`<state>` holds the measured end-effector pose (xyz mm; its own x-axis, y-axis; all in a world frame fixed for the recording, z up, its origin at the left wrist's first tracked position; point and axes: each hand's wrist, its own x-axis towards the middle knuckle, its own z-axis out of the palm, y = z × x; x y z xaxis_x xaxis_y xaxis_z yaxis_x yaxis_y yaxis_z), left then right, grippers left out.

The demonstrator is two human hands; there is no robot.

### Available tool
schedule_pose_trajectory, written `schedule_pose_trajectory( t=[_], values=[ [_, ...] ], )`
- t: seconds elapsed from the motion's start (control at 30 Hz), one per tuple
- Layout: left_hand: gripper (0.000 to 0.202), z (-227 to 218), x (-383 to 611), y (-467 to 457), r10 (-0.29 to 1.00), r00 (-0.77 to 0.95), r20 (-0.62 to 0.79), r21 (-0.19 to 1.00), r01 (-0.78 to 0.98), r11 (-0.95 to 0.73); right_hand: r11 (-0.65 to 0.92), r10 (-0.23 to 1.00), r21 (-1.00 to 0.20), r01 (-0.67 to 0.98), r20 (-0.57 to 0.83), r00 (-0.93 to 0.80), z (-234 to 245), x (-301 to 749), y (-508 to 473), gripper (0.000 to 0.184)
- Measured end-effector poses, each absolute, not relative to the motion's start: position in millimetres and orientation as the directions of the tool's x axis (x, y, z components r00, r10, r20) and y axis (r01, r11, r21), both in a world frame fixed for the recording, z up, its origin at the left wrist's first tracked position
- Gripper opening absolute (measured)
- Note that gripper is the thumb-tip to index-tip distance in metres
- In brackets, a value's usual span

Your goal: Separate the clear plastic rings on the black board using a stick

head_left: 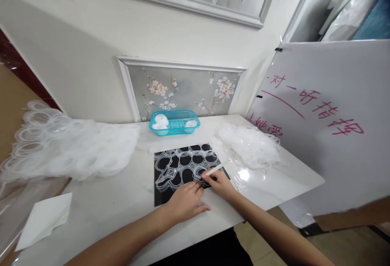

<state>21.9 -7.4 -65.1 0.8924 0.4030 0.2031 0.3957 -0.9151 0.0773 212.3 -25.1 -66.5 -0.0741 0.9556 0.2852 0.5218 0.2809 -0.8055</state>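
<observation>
Both hands work a clear ringed sheet [185, 164] on the black mat [161, 195]: left hand [184, 203] presses flat and open, right hand [219, 182] grips a white stick [213, 171], seemingly prying rings loose, needing careful levering.

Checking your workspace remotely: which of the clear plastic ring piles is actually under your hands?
The ringed sheet on the black mat; left hand presses it, right hand holds a white stick. Other piles lie aside untouched.

Clear glossy plastic sheet [183, 164]; matt black mat [163, 195]; smooth white table [122, 201]
</observation>
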Motion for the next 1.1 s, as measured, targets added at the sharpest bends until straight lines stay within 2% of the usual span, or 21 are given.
schedule_pose_trajectory(
  t=[0.2,0.4,0.47,0.63,0.77,0.83,0.87,0.9,0.97,1.03,1.1],
  values=[
    [0.066,-63,22,-9,0.427,0.877,0.221,0.125,0.409,-0.904,0.270,0.956,-0.831,0.486,0.290,-0.035,-71,214,-24,0.029],
    [0.068,-65,22,-9,0.430,0.876,0.218,0.143,0.407,-0.902,0.319,0.941,-0.758,0.569,0.326,-0.094,-68,212,-25,0.024],
    [0.068,-64,21,-9,0.428,0.874,0.229,0.171,0.397,-0.902,0.378,0.913,-0.657,0.652,0.384,-0.142,-68,210,-28,0.023],
    [0.079,-58,22,-9,0.443,0.865,0.237,0.261,0.382,-0.886,0.447,0.834,-0.290,0.846,0.477,-0.277,-72,201,-40,0.022],
    [0.090,-54,24,-9,0.471,0.860,0.196,0.300,0.405,-0.864,0.490,0.810,-0.141,0.860,0.438,-0.389,-66,203,-28,0.018],
    [0.090,-53,24,-8,0.488,0.857,0.165,0.296,0.429,-0.854,0.435,0.823,-0.112,0.894,0.451,-0.344,-53,218,-8,0.020],
    [0.090,-52,24,-8,0.498,0.853,0.152,0.293,0.443,-0.847,0.368,0.832,-0.122,0.922,0.486,-0.268,-43,228,4,0.021],
    [0.089,-51,23,-7,0.510,0.848,0.142,0.292,0.457,-0.840,0.251,0.825,-0.165,0.954,0.551,-0.122,-34,241,14,0.022],
    [0.088,-48,21,-5,0.528,0.840,0.123,0.305,0.474,-0.826,0.077,0.745,-0.340,0.937,0.645,0.173,-16,265,29,0.024],
    [0.080,-44,19,-2,0.535,0.838,0.110,0.319,0.480,-0.817,0.074,0.664,-0.491,0.868,0.673,0.325,-8,282,28,0.031],
    [0.065,-40,19,1,0.519,0.845,0.127,0.320,0.461,-0.828,0.158,0.704,-0.575,0.803,0.636,0.317,-14,286,12,0.033]
  ],
)
